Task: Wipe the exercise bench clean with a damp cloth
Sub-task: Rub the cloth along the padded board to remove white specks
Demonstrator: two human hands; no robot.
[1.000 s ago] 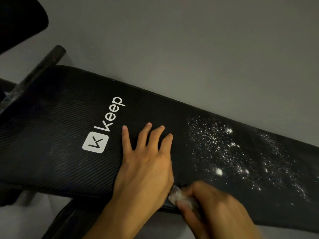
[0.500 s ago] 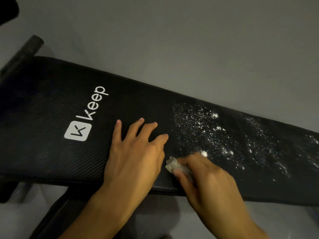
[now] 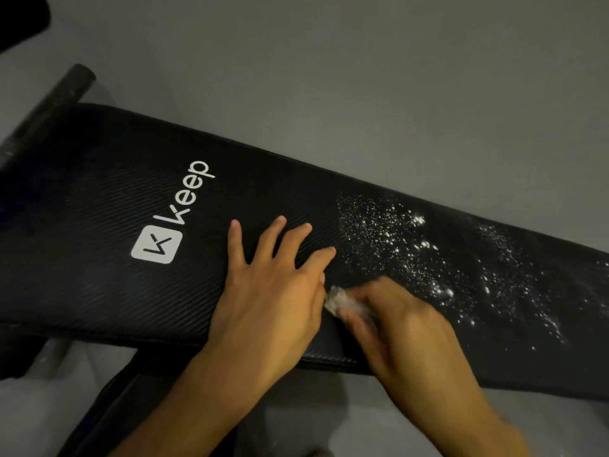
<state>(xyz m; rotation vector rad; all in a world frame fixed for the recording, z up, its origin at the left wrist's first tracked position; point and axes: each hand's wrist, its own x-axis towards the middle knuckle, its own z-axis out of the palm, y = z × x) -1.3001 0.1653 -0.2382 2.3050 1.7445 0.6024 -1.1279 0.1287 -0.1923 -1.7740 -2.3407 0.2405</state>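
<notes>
Nearest, the right hand [image 3: 405, 328] holds a small wadded cloth [image 3: 342, 301], fingers [image 3: 359, 319] curled round it, against the bench [image 3: 99, 258] pad close to its near edge. The wad looks soft, light and limp, so it is probably best kept bunched under the fingers rather than held by a corner. Just beside it the left hand [image 3: 270, 291] lies flat with fingers spread on the ribbed, likely grippy pad. Beyond, to the right, white powder [image 3: 395, 239] speckles the pad.
</notes>
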